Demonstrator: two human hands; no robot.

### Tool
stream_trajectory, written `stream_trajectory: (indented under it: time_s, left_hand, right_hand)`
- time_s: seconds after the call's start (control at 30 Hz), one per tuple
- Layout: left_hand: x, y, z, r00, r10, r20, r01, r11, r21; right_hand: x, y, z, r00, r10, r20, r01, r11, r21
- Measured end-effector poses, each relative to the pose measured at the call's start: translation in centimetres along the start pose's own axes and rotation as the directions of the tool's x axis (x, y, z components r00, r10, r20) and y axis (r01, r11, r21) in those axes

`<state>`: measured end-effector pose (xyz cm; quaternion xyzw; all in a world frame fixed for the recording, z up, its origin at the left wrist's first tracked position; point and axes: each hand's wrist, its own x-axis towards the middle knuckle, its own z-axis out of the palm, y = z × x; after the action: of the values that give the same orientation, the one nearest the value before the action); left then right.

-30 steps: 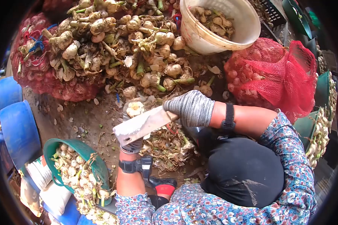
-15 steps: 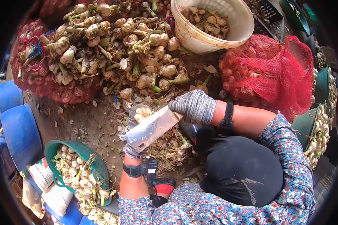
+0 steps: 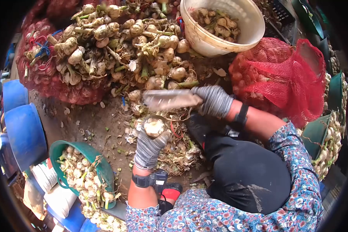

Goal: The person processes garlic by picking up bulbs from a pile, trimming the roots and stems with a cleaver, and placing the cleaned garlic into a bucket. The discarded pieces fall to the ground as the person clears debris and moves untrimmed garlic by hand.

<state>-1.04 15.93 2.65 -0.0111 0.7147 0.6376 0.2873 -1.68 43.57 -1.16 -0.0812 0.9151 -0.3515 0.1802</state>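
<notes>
My left hand (image 3: 150, 147), in a grey knit glove, is closed around a garlic bulb (image 3: 154, 127) whose pale face points up. My right hand (image 3: 213, 101), gloved alike, grips a cleaver (image 3: 172, 99) by its handle end. The wide blade is blurred by motion and sits above and apart from the bulb, its tip pointing left. Below both hands lies a heap of garlic trimmings (image 3: 179, 158) on the ground. Just beyond the blade rises a large pile of untrimmed garlic (image 3: 104, 46) with stalks and roots.
A white tub (image 3: 255, 27) holding garlic stands at the back. Right of it sits a red mesh sack (image 3: 274, 73). A green bucket (image 3: 104, 170) of garlic lies tipped at lower left, near blue containers (image 3: 25, 133). More green buckets (image 3: 315, 135) line the right side.
The cleaver has lifted up and away from the left hand, turning more level. The left hand has shifted slightly right, and the bulb's pale face now shows fully.
</notes>
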Motion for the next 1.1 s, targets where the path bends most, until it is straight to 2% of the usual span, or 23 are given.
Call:
stream_trajectory:
  time_s: [0.03,0.07,0.1,0.13,0.17,0.2,0.27,0.3,0.33,0.4,0.43,0.47,0.53,0.6,0.67,0.73,0.8,0.83,0.87,0.9,0.97,1.0,1.1]
  left_hand:
    - [0.5,-0.5,-0.2,0.995,0.077,0.06,-0.091,0.959,0.269]
    - [0.4,-1.4,-0.8,0.982,0.123,0.143,-0.18,0.84,0.512]
    - [-0.3,-5.9,-2.8,0.888,0.421,0.184,-0.454,0.747,0.486]
    - [-1.1,-6.1,-2.8,0.979,0.188,0.074,-0.193,0.979,0.069]
    - [-1.6,-6.0,-3.0,0.942,0.33,0.06,-0.326,0.858,0.396]
    - [-1.6,-5.5,-2.8,0.875,0.475,0.099,-0.412,0.62,0.667]
    - [1.6,-3.6,-2.2,0.986,0.096,-0.138,-0.006,0.839,0.544]
    - [1.8,-3.9,-2.5,0.918,-0.164,-0.36,0.241,0.954,0.179]
    - [3.0,-2.1,-1.3,0.947,-0.161,-0.278,0.067,0.945,-0.319]
    - [5.1,1.4,-0.1,0.962,-0.128,-0.243,0.053,0.955,-0.293]
    - [6.6,3.4,1.4,0.974,-0.094,-0.207,0.021,0.943,-0.331]
    - [7.6,7.4,3.6,0.996,0.035,-0.079,-0.063,0.915,-0.398]
    - [9.6,12.2,6.2,0.932,0.303,0.198,-0.182,0.866,-0.466]
    - [9.8,15.1,8.3,0.956,0.282,0.088,-0.209,0.856,-0.473]
    - [10.3,16.2,7.5,0.961,0.274,-0.038,-0.275,0.928,-0.252]
    - [11.4,12.2,2.7,0.932,0.312,-0.185,-0.344,0.922,-0.177]
    - [10.6,6.8,-3.0,0.909,0.228,-0.35,-0.304,0.935,-0.181]
    - [9.5,4.6,-4.9,0.877,0.081,-0.473,-0.208,0.953,-0.221]
    - [8.9,0.0,-8.3,0.88,0.032,-0.475,-0.195,0.934,-0.298]
    - [7.9,-2.7,-9.8,0.813,-0.114,-0.571,-0.062,0.958,-0.28]
    - [6.5,-7.0,-11.5,0.754,-0.271,-0.598,0.094,0.946,-0.309]
    - [5.9,-8.4,-11.7,0.76,-0.291,-0.582,0.175,0.953,-0.248]
    - [5.4,-11.5,-11.7,0.79,-0.279,-0.546,0.208,0.96,-0.19]
  right_hand:
    - [-0.2,-1.2,0.4,0.995,-0.087,-0.054,0.09,0.995,0.048]
    - [-0.4,-2.2,-0.2,0.976,-0.216,0.004,0.215,0.975,0.057]
    - [-0.4,-3.3,-0.5,0.958,-0.269,0.1,0.265,0.963,0.048]
    - [-0.3,-4.0,-0.9,0.926,-0.324,0.193,0.322,0.946,0.041]
    - [-0.7,-4.3,-1.2,0.919,-0.373,0.13,0.369,0.928,0.059]
    - [-0.7,-3.6,-0.5,0.934,-0.335,0.123,0.334,0.942,0.033]
    - [-0.3,-2.6,-0.6,0.988,-0.075,0.135,0.081,0.996,-0.035]
    - [-0.1,-1.4,0.0,0.995,0.061,0.076,-0.061,0.998,-0.006]
    - [-0.1,0.0,0.7,0.982,0.185,0.045,-0.188,0.979,0.08]
    - [-0.7,1.5,0.9,0.928,0.364,0.08,-0.373,0.908,0.19]
    - [-1.0,2.5,1.6,0.926,0.37,0.071,-0.377,0.907,0.189]
    - [-1.1,3.3,2.4,0.925,0.372,0.07,-0.379,0.906,0.189]
    - [-1.4,2.7,2.1,0.929,0.365,0.066,-0.371,0.913,0.169]
    - [-1.2,2.5,2.1,0.935,0.35,0.053,-0.354,0.922,0.157]
    - [-1.0,2.8,2.1,0.935,0.352,0.042,-0.354,0.92,0.168]
    - [-0.9,3.3,1.8,0.931,0.361,0.058,-0.366,0.912,0.185]
    - [-1.0,3.6,2.0,0.922,0.381,0.068,-0.387,0.9,0.201]
    - [-1.3,3.7,1.9,0.924,0.377,0.058,-0.381,0.904,0.192]
    - [-1.6,3.9,1.8,0.927,0.373,0.046,-0.375,0.91,0.177]
    - [-1.7,4.2,2.1,0.922,0.385,0.042,-0.386,0.907,0.168]
    - [-1.9,4.3,2.1,0.918,0.389,0.073,-0.395,0.908,0.141]
    - [-1.9,4.3,2.0,0.916,0.387,0.107,-0.398,0.909,0.123]
    - [-1.9,3.6,1.6,0.917,0.384,0.107,-0.396,0.909,0.133]
